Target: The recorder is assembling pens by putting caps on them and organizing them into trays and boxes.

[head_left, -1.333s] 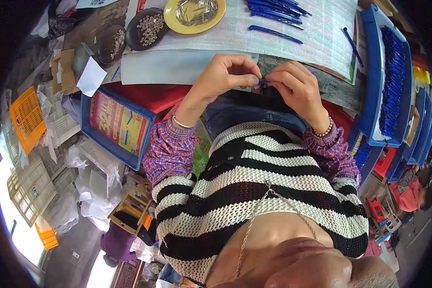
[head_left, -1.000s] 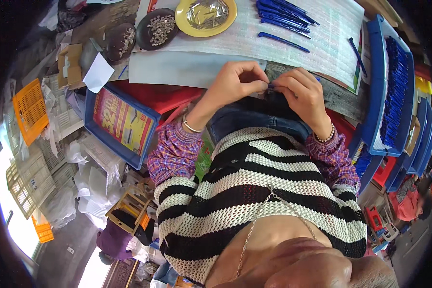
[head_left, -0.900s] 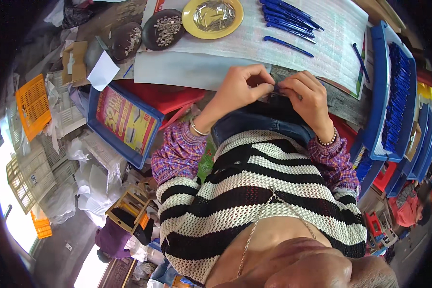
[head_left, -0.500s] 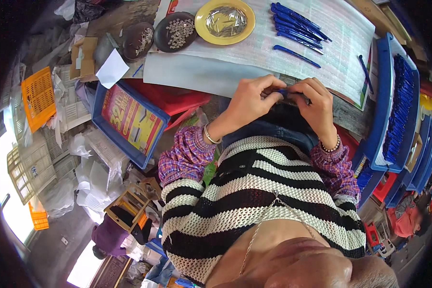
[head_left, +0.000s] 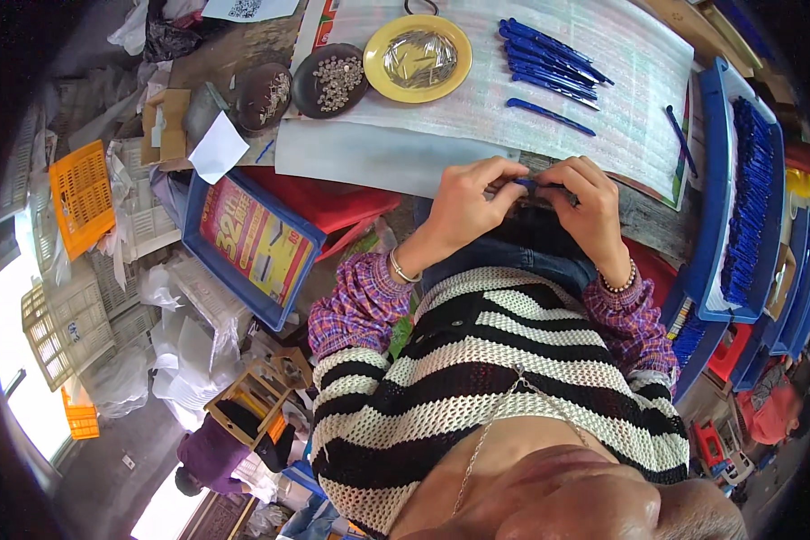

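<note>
My left hand [head_left: 473, 200] and my right hand [head_left: 589, 203] meet at the near edge of the table. Between their fingertips they pinch a slim blue pen-like piece [head_left: 525, 184], with most of its length hidden by the fingers. Just beyond the hands, a pile of blue pen-like sticks [head_left: 549, 61] lies on a white foam sheet [head_left: 477, 117]. One loose blue stick [head_left: 551, 118] rests nearer to me, and another blue stick [head_left: 681, 141] lies at the right. A yellow dish [head_left: 374, 79] holds thin silvery pins. Beside it, a dark dish [head_left: 302, 97] holds small metal parts.
Another dark dish [head_left: 254, 115] stands farther left, near an open cardboard box [head_left: 176, 108]. Left of my arm is a blue tray [head_left: 288, 310] with a printed sheet. At the right, a blue bin [head_left: 713, 193] holds many blue sticks. Other people work in the background.
The whole view has shifted slightly, bringing a dark ring beyond the yellow dish into sight. Both hands stay together at the blue piece, with only small finger movement.
</note>
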`<state>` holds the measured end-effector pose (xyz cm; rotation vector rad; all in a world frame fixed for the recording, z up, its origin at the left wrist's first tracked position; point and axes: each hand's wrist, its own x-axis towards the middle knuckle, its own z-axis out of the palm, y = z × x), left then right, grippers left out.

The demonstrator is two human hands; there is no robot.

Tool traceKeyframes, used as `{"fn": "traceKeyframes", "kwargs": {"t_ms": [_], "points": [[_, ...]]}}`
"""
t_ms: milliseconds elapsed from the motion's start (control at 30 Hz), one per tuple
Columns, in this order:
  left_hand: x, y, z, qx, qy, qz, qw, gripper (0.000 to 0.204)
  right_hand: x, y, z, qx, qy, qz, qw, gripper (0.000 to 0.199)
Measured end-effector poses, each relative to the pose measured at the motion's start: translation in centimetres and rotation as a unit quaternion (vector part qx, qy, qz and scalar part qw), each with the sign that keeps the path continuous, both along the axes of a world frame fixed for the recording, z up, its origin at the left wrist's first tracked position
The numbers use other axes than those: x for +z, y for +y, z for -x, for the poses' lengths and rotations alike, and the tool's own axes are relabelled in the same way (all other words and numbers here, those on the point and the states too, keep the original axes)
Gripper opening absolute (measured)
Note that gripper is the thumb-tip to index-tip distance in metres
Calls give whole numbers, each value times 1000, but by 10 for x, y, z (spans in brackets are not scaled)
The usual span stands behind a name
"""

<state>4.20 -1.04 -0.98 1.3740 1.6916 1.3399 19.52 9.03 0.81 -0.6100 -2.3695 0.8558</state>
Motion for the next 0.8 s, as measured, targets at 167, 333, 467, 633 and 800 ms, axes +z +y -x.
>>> {"fn": "traceKeyframes", "kwargs": {"t_ms": [167, 333, 467, 633, 800], "points": [[2, 2, -1, -6, -15, -8, 1000, 16, 3, 1, -2, -8, -1, -3, 1000, 23], [5, 4, -3, -13, -46, -3, 999, 17, 3, 3, -5, -7, 5, 3, 1000, 23], [2, 4, -5, -19, -129, 15, 991, 15, 2, 3, -6, -7, 27, 66, 997, 23], [-4, 3, 0, -72, -273, 21, 959, 18, 12, 4, -8, 0, 27, 142, 989, 23], [6, 5, 1, -88, -246, -55, 964, 18, 9, 2, -10, 22, 40, 405, 913, 20]]}}
